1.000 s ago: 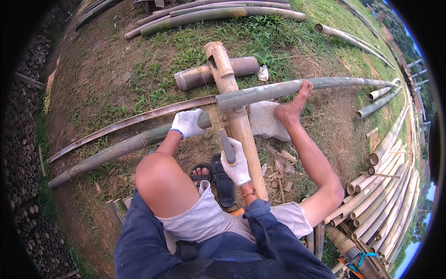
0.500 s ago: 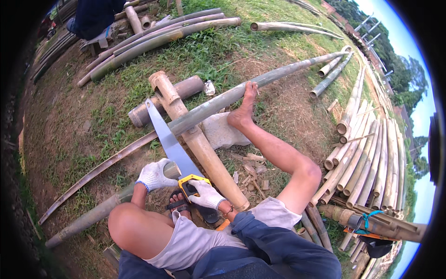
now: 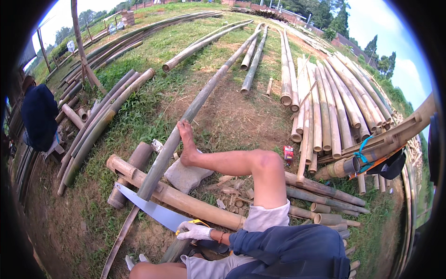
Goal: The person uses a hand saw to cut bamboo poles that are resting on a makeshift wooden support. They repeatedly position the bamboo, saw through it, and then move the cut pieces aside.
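My right hand (image 3: 194, 231), in a white glove, is closed round the yellow-and-black handle of a handsaw (image 3: 155, 211). The saw's wide blade points up and to the left, next to the lower end of a long greenish bamboo pole (image 3: 204, 96). My bare foot (image 3: 186, 142) presses on this pole, which lies across a thick tan bamboo crosspiece (image 3: 195, 205). A thin split strip (image 3: 120, 244) runs down from the pole's end. Only gloved fingertips of my left hand (image 3: 136, 261) show past my knee, spread apart. A short bamboo length (image 3: 174, 250) lies beside my right hand.
A grey stone block (image 3: 188, 176) sits under my foot, with wood chips (image 3: 232, 188) nearby. Stacked bamboo poles (image 3: 334, 107) fill the right side. More poles (image 3: 104, 118) lie at left near a person in dark clothes (image 3: 39, 114). A small red pack (image 3: 288, 152) rests beyond my knee.
The view has swung up and to the right. My left hand has left the short bamboo's cut end and moved left, mostly behind my knee. My right hand still grips the saw.
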Demonstrator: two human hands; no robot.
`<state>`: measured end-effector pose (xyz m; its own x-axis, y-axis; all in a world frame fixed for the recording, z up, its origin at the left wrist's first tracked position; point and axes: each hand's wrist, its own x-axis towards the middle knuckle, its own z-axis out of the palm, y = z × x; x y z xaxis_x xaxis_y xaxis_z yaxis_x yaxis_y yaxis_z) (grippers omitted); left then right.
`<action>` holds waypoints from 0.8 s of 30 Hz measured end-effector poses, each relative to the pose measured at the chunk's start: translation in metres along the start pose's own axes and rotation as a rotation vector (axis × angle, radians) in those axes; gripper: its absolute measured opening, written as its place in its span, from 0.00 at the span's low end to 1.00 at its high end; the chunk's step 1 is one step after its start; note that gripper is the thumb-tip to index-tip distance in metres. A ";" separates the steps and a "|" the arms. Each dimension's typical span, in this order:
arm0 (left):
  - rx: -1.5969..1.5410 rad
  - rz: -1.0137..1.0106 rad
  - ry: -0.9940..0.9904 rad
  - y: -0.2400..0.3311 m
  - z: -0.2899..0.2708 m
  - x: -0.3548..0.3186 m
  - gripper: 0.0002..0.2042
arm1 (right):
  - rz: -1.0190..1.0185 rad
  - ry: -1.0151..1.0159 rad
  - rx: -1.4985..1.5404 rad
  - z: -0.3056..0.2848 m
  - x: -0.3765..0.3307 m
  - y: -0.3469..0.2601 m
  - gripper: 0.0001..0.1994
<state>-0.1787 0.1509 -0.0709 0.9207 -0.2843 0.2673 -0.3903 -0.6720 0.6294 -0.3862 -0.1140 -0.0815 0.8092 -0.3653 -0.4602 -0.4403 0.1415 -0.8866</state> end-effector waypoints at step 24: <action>-0.780 -1.053 0.494 -0.121 -0.076 -0.031 0.52 | -0.163 0.697 0.127 -0.087 0.006 -0.025 0.28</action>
<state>-0.1604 0.2930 -0.0997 0.7461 0.4860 -0.4550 0.4253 0.1780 0.8874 -0.4039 -0.1993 -0.0578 0.4058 -0.8864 -0.2228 -0.2523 0.1256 -0.9595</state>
